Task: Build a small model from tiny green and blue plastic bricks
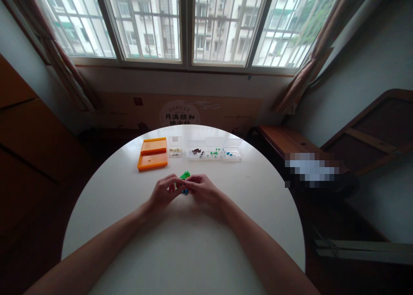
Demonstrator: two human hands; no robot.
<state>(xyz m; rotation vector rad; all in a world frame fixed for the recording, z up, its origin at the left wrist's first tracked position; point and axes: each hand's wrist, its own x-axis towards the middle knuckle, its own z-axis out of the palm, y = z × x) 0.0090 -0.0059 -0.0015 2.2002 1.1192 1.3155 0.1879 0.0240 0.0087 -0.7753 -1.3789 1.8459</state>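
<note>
My left hand (165, 190) and my right hand (201, 188) meet over the middle of a round white table (183, 243). Both have their fingers curled around a small green and blue toy-brick model (185, 177). Its green top pokes out above my fingertips and a bit of blue shows below, while the rest is hidden by my fingers. Both forearms rest on the table.
An orange tray (152, 153) lies at the far left of the table. Beside it stand a small clear box (175, 147) with pale pieces and clear boxes (213, 150) with dark, green and blue pieces. A window is behind, a wooden bench (287, 142) to the right.
</note>
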